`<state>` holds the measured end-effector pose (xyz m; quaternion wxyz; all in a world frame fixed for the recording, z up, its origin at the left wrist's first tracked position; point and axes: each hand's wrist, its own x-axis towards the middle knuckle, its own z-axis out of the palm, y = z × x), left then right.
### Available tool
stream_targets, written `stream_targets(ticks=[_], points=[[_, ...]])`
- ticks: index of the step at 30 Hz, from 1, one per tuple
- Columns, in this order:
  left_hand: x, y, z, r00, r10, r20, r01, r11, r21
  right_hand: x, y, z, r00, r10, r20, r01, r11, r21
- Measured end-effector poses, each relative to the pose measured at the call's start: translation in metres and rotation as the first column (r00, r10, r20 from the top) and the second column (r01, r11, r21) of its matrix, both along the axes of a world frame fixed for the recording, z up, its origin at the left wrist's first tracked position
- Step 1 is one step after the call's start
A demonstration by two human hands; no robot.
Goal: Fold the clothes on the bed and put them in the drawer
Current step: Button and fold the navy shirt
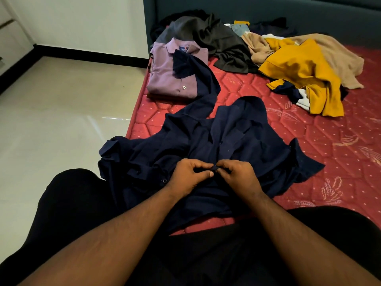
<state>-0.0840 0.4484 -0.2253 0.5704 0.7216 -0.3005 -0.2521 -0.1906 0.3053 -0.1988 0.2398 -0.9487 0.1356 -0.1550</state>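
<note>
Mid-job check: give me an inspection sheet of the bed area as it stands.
Surface: red quilted mattress, bare of sheets.
Job's things: navy shirt spread open in front of the person, one sleeve trailing onto the folded mauve shirt at the bed's left edge.
Clutter: unfolded heap near the headboard: dark grey garment, beige garment, yellow garment.
Grippers: left hand and right hand pinch the navy shirt's front edge between them, fingers curled.
Cables: nothing seen.
Surroundings: pale tiled floor to the left, white wall, dark headboard; drawer fronts barely in view at the far left.
</note>
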Motion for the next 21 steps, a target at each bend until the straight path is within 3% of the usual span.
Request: stream_targets(ticks=[9,13,18,21], points=[[0.001,-0.001,-0.001,0.998,-0.010,0.055,0.007,0.998,0.055,0.001,0.002,0.001,0.991,-0.065,-0.120,0.041,0.980,-0.193],[0.001,-0.003,0.000,0.992,-0.085,0.097,0.078,0.994,0.077,0.001,0.007,0.004,0.997,-0.055,-0.057,0.038,0.962,-0.269],[0.004,-0.006,-0.001,0.936,-0.235,0.263,0.143,0.934,0.328,-0.002,0.012,0.008,0.998,-0.015,-0.056,-0.005,0.938,-0.347],[0.004,-0.001,0.003,0.907,-0.304,0.291,0.163,0.891,0.425,-0.004,0.010,0.007,0.988,0.010,-0.153,-0.050,0.964,-0.260]])
